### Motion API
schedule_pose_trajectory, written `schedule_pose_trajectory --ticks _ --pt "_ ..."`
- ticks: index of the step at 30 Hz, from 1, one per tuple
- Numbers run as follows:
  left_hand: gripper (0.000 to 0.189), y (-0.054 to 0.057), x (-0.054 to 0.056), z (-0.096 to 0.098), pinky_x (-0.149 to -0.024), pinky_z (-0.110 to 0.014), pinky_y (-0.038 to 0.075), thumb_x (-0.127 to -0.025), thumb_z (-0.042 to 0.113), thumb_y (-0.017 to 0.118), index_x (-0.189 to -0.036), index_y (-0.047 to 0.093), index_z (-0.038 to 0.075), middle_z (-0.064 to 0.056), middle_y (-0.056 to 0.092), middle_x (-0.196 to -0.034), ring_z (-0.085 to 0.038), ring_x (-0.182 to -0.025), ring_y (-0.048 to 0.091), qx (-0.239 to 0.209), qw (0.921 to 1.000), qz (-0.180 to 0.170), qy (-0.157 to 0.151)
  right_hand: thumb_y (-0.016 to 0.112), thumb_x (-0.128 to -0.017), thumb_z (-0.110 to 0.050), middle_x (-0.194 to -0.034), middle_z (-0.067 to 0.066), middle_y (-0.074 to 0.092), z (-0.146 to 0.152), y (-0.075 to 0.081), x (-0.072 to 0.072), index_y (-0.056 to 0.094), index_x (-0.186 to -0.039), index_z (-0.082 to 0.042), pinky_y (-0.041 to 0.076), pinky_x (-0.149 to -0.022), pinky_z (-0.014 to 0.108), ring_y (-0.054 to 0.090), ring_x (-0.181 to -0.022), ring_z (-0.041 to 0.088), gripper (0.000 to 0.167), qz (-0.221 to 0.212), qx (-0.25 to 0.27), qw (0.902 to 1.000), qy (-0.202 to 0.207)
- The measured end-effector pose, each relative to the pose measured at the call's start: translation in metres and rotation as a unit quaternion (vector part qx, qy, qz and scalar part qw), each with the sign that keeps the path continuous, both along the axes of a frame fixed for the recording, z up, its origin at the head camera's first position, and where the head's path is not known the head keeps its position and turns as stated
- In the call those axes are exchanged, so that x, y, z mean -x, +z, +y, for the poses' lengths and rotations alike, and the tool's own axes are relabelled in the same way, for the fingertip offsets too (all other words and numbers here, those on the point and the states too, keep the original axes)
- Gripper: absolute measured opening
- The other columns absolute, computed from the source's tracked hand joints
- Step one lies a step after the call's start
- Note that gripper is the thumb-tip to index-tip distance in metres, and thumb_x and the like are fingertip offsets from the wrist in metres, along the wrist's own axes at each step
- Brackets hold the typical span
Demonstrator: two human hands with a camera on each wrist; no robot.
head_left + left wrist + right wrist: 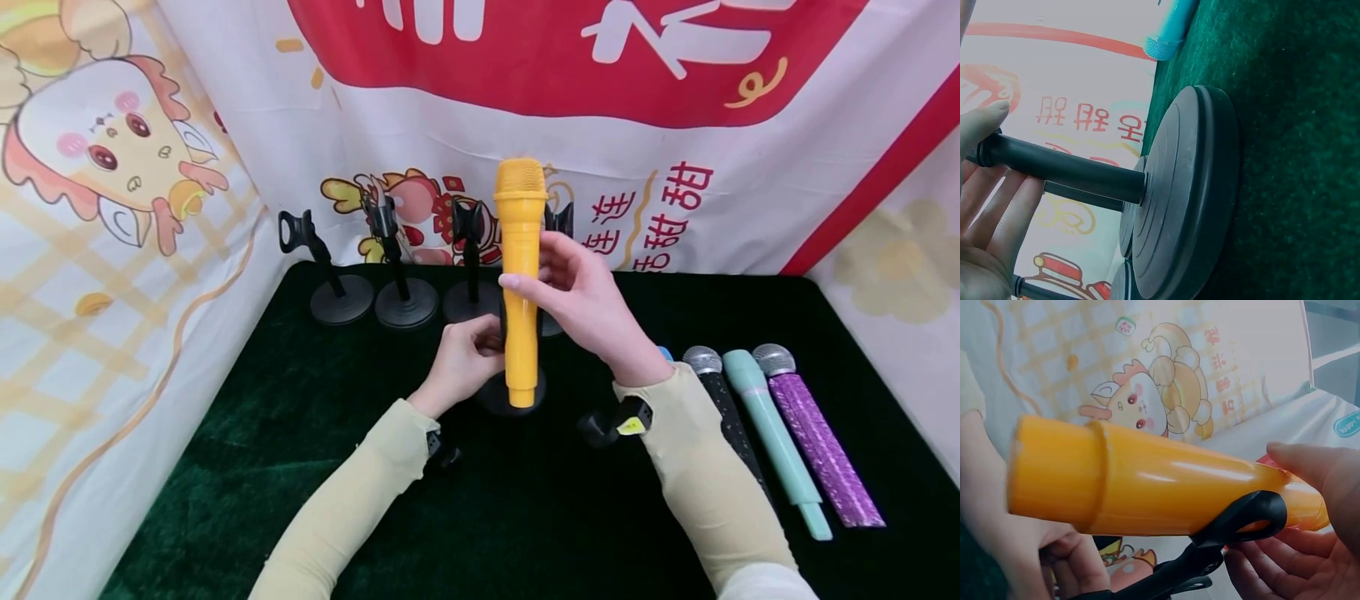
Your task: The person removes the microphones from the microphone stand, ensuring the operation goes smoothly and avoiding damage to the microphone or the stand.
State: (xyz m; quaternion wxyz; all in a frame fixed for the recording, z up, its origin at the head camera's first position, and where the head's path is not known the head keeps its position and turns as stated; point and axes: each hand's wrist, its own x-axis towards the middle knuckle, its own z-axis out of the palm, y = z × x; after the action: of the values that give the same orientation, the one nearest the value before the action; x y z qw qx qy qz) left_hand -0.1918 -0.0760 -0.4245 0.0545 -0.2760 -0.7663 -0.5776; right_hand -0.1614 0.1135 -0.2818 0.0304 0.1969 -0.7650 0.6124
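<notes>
A yellow microphone (pixel 521 250) stands nearly upright in the middle of the head view, its mesh head at the top. In the right wrist view, a black clip (pixel 1260 515) hugs its side. My right hand (pixel 588 304) holds the microphone between thumb and fingers on its upper body. Below, my left hand (pixel 465 362) grips the pole (pixel 1066 164) of the black microphone stand under it. That stand's round base (pixel 1188 194) sits on the green cloth; in the head view the microphone partly hides it.
Several black stands (pixel 341 298) with bare clips line the back of the green table (pixel 247 467). To the right lie a black microphone (pixel 723 404), a mint one (pixel 772 433) and a purple one (pixel 825 446). A blue microphone (pixel 1169 34) is mostly hidden by the right arm. Printed cloth hangs behind.
</notes>
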Motion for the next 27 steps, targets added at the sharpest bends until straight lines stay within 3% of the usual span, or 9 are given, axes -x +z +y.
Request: schedule_pose_trajectory --ticks 4,9,16,27 --pt "0.025 0.001 0.000 0.000 -0.073 -0.030 0.061 -0.084 -0.006 0.079 -0.103 0.072 0.010 0.001 0.073 -0.095 -0.013 -0.083 0.071 0.002 1.0000 -0.004 -0.002 0.076 -0.095 -0.022 -0.119 0.009 0.067 0.002 -0.001 -0.004 0.056 -0.142 -0.007 0.056 -0.092 0.038 0.066 -0.102 0.025 0.053 -0.016 -0.006 0.9998 0.005" --pt "0.025 0.002 0.002 0.000 -0.072 -0.030 0.061 -0.084 -0.007 0.078 -0.102 0.071 0.009 0.000 0.073 -0.095 -0.013 -0.083 0.071 0.007 0.9999 -0.006 -0.008 0.078 -0.093 -0.017 -0.121 0.010 0.066 0.003 -0.002 -0.009 0.052 -0.147 -0.008 0.055 -0.095 0.038 0.066 -0.104 0.026 0.060 -0.007 0.005 0.9999 0.012" --pt "0.025 0.002 0.004 0.000 -0.072 -0.030 0.061 -0.084 -0.006 0.079 -0.102 0.070 0.008 0.000 0.073 -0.093 -0.013 -0.082 0.071 0.009 0.9999 -0.006 -0.009 0.073 -0.095 -0.006 -0.125 0.012 0.064 -0.001 -0.009 -0.008 0.046 -0.150 -0.005 0.055 -0.096 0.037 0.067 -0.106 0.026 0.061 0.038 0.037 0.9979 0.037" --pt "0.024 0.001 0.004 0.000 -0.073 -0.030 0.061 -0.084 -0.006 0.078 -0.102 0.070 0.009 0.001 0.073 -0.094 -0.013 -0.082 0.071 0.009 0.9998 -0.012 -0.009 0.072 -0.096 -0.006 -0.121 0.010 0.064 -0.004 -0.011 -0.003 0.045 -0.149 -0.005 0.057 -0.092 0.037 0.068 -0.098 0.024 0.059 0.084 0.021 0.9960 0.020"
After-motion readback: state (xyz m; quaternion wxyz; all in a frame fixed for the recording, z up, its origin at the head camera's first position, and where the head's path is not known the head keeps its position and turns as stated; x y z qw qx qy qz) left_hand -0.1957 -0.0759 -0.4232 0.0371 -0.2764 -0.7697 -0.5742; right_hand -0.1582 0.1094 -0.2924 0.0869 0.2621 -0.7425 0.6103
